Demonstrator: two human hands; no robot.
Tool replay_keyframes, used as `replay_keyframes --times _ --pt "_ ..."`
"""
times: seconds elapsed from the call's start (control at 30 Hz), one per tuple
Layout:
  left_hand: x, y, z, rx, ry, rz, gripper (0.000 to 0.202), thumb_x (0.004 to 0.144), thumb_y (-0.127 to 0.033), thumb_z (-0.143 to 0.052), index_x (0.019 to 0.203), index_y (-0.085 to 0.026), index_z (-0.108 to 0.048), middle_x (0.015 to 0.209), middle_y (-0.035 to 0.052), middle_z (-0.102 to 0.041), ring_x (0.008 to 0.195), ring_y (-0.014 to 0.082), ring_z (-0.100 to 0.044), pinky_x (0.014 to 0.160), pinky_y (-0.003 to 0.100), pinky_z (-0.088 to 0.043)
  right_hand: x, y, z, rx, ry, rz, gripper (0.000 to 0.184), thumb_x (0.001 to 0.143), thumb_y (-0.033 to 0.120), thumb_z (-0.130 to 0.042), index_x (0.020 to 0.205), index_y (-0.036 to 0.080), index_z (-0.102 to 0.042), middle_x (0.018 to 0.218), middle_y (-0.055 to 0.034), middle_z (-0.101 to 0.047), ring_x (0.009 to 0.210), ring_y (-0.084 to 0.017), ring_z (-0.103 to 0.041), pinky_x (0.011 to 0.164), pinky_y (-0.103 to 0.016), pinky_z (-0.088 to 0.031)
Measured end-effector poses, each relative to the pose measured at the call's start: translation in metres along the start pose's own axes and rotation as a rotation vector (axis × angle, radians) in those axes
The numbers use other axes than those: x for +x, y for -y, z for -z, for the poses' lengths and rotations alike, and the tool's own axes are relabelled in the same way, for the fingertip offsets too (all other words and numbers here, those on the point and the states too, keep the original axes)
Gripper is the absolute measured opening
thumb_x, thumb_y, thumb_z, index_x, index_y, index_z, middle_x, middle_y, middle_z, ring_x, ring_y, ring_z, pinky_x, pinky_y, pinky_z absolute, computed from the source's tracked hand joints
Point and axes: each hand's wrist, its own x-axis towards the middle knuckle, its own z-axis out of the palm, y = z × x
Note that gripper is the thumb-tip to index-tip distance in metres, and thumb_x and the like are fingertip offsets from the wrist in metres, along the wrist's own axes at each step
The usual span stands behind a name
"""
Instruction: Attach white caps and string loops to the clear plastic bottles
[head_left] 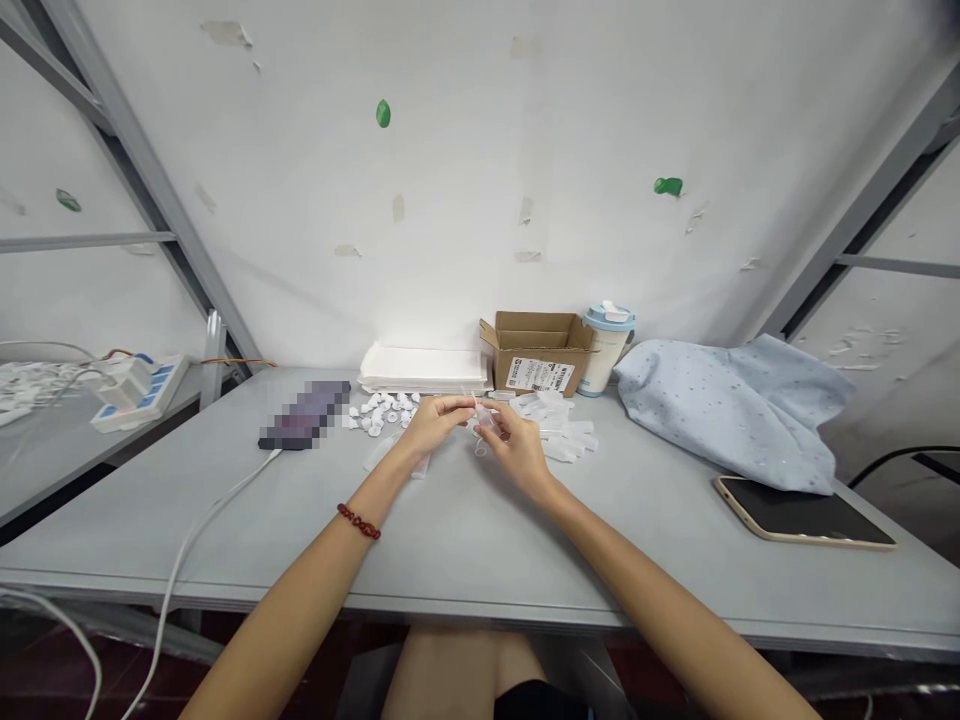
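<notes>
My left hand and my right hand meet over the middle of the table. Between them is a small translucent plastic piece with a thin stem pointing up. The fingers of my right hand are closed round its body, while my left fingertips pinch its upper end. Left of my hands lies a scatter of small white plastic caps. On the right, a heap of translucent plastic tubes lies by my right hand. More clear pieces lie partly hidden under my left wrist.
Along the wall stand a stack of white sheets, an open cardboard box and a lidded cup. A blue cloth partly covers a phone at right. A blurred-out device with a white cable lies left.
</notes>
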Motion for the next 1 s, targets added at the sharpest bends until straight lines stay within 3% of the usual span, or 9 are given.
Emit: replay_keyframes --times 0.13,0.33,0.57,0.7,0.87,1.0 --pt "-0.0016 -0.0041 -0.0026 0.093 -0.039 -0.048 0.031 0.07 -0.042 -0.067 0.088 -0.018 -0.073 0.096 0.0063 -0.071 0.094 0.0221 -0.061 0.083 0.032 -0.045 -0.0014 0.0002 -0.0003 -0.104 -0.012 0.066 0.032 0.082 0.027 -0.053 0.112 0.02 -0.059 0.079 -0.0022 -0.065 0.057 -0.012 -0.053 0.059 -0.025 -0.044" --pt "-0.0018 -0.0033 -0.002 0.018 -0.018 -0.014 0.032 0.067 -0.038 -0.072 0.09 -0.015 -0.072 0.09 0.0071 -0.071 0.088 0.0212 -0.061 0.083 0.033 -0.044 -0.0018 -0.0022 -0.001 -0.208 -0.005 0.11 0.029 0.083 0.027 -0.052 0.111 0.019 -0.057 0.088 -0.0062 -0.067 0.061 -0.014 -0.057 0.061 -0.026 -0.046" --pt "0.0005 0.0006 0.0029 -0.136 -0.006 0.017 0.032 0.062 -0.031 -0.077 0.09 -0.016 -0.071 0.095 0.0067 -0.07 0.093 0.02 -0.061 0.091 0.035 -0.042 -0.0013 -0.0083 -0.005 -0.089 0.019 0.146 0.035 0.087 0.027 -0.046 0.12 0.017 -0.053 0.081 -0.0061 -0.067 0.062 -0.015 -0.06 0.061 -0.026 -0.047" --pt "0.0009 -0.0007 0.0028 -0.14 -0.007 0.049 0.032 0.059 -0.029 -0.077 0.087 -0.014 -0.07 0.093 0.0077 -0.07 0.09 0.0197 -0.062 0.09 0.035 -0.043 -0.0017 -0.0094 -0.006 -0.029 0.018 0.118 0.032 0.086 0.027 -0.048 0.116 0.017 -0.055 0.08 -0.0056 -0.066 0.062 -0.014 -0.059 0.061 -0.026 -0.048" --pt "0.0017 -0.0018 -0.0004 0.142 -0.161 -0.005 0.023 0.063 -0.025 -0.07 0.082 -0.013 -0.066 0.083 0.007 -0.069 0.081 0.0192 -0.062 0.081 0.035 -0.047 -0.0003 -0.0073 -0.0051 0.037 -0.02 0.003 0.027 0.081 0.029 -0.055 0.105 0.017 -0.058 0.08 -0.005 -0.066 0.065 -0.015 -0.062 0.062 -0.027 -0.049" --pt "-0.0034 -0.0052 -0.0051 0.508 -0.251 -0.231 0.015 0.072 -0.02 -0.056 0.085 -0.015 -0.063 0.09 0.0066 -0.068 0.078 0.0175 -0.061 0.074 0.033 -0.049 0.0012 -0.004 -0.0039 0.129 -0.022 -0.115 0.026 0.08 0.03 -0.055 0.102 0.017 -0.056 0.079 -0.0043 -0.065 0.066 -0.016 -0.064 0.059 -0.027 -0.048"
